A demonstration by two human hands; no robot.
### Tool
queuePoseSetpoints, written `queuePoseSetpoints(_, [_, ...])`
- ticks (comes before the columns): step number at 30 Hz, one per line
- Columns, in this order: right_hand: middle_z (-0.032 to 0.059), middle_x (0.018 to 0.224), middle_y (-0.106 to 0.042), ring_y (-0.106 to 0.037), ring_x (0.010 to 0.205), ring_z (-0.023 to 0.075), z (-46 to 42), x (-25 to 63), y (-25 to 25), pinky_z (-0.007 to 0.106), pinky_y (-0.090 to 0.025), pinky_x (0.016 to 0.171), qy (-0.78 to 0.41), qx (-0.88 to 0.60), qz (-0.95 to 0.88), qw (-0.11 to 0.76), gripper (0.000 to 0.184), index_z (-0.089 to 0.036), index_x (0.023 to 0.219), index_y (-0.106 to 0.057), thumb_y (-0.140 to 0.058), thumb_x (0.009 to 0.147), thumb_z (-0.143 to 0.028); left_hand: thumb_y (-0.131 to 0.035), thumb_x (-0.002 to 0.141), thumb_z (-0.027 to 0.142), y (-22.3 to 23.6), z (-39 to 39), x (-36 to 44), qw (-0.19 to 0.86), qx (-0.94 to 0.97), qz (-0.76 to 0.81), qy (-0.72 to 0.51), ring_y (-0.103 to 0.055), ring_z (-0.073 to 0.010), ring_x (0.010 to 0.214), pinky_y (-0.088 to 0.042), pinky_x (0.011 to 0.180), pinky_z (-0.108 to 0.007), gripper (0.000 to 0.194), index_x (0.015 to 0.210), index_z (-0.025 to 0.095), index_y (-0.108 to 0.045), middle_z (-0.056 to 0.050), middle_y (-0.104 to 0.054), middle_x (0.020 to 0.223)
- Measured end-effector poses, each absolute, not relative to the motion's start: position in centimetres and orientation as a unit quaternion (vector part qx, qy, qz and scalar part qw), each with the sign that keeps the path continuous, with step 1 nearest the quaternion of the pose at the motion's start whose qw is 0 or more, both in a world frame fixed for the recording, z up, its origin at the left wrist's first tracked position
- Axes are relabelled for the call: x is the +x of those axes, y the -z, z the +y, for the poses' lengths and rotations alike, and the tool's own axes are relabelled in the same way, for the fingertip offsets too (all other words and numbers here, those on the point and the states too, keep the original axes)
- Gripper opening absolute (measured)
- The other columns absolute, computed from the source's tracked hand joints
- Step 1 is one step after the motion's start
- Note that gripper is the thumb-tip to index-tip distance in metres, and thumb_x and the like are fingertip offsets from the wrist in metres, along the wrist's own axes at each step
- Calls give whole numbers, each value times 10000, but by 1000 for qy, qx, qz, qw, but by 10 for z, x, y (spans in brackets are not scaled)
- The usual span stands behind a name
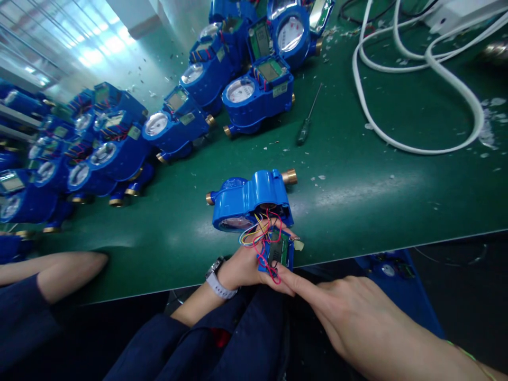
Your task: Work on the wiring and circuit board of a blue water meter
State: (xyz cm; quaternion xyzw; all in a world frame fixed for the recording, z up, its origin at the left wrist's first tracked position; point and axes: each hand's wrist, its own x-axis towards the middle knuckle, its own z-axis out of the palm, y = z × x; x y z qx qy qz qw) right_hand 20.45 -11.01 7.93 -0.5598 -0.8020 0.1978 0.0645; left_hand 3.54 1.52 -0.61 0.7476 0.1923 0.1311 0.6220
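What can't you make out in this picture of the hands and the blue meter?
Head view only:
- Circuit board: markings too small; wires and left hand cover part.
- Blue meter: dial faces down towards the table, hidden.
- Right hand: forearm cut off by the frame's edge.
- Far meters: blurred.

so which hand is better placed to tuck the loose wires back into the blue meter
Probably the right hand: its forefinger already rests by the wires at the circuit board, while the left hand is busy holding that board beside the meter.
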Motion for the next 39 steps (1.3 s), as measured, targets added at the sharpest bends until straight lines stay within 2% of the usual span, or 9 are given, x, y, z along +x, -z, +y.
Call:
queuePoseSetpoints(6, [-9,669,-689,-611,459,174,-125,200,-65,288,-239,451,-255,-586,-758,128,668,-240,1440,-409,-404,813,-10,-814,601,513,-3,12,39,573,772,195,-194,-477,-340,1269,-304,1134,-560,709,1187,210,-555,-135,-577,1254])
queuePoseSetpoints(11, [-2,787,-710,-612,525,149,-129,197,-63,257,-328,494,-356,-593,-695,196,594,-277,1461,-368,-322,913,-53,-819,570,551,-4,14,40,549,791,192,-190,-495,-332,1249,-332,1124,-535,732,1173,205,-590,-133,-597,1229])
queuePoseSetpoints(15, [-30,597,-603,-496,447,130,-127,194,-63,250,-297,467,-397,-596,-657,236,519,-247,1436,-420,-291,950,-117,-859,471,561,2,14,39,555,787,197,-184,-499,-346,1242,-375,1092,-536,826,1170,208,-596,-139,-590,1247])
queuePoseSetpoints(18, [-53,525,-506,-452,438,127,-123,193,-64,241,-281,461,-450,-587,-627,242,515,-256,1445,-404,-277,958,-147,-880,404,556,4,13,39,576,769,205,-187,-475,-351,1267,-328,1121,-546,900,1177,197,-590,-147,-567,1273])
queuePoseSetpoints(24, [-35,676,-480,-443,562,119,-126,201,-72,218,-374,524,-635,-560,-436,304,414,-200,1418,-329,-241,1022,-284,-877,386,562,-2,14,39,608,753,195,-156,-418,-356,1318,-343,1115,-535,900,1162,203,-596,-130,-580,1249])
queuePoseSetpoints(27, [-28,718,-436,-412,581,112,-133,207,-73,208,-392,522,-692,-532,-354,337,355,-171,1323,-420,-311,1005,-286,-881,358,569,-3,15,39,620,742,203,-155,-421,-367,1316,-393,1080,-521,928,1163,206,-592,-133,-571,1259])
queuePoseSetpoints(31, [0,746,-578,-540,639,117,-137,217,-71,223,-452,620,-603,-551,-503,283,399,-211,1307,-545,-352,961,-174,-876,379,569,-6,14,40,628,741,185,-146,-417,-363,1325,-408,1071,-506,865,1125,210,-625,-123,-604,1221])
queuePoseSetpoints(36, [25,890,-691,-651,696,148,-134,225,-69,244,-490,623,-415,-575,-681,184,611,-291,1459,-381,-328,902,-46,-869,427,560,-9,16,41,615,755,172,-148,-441,-348,1308,-393,1082,-509,812,1114,204,-624,-126,-614,1210])
queuePoseSetpoints(39, [33,988,-698,-681,760,158,-127,225,-72,240,-518,658,-377,-563,-720,152,681,-323,1437,-413,-379,845,12,-872,430,554,-8,18,41,601,768,149,-164,-459,-350,1290,-380,1088,-517,812,1123,212,-621,-120,-622,1190])
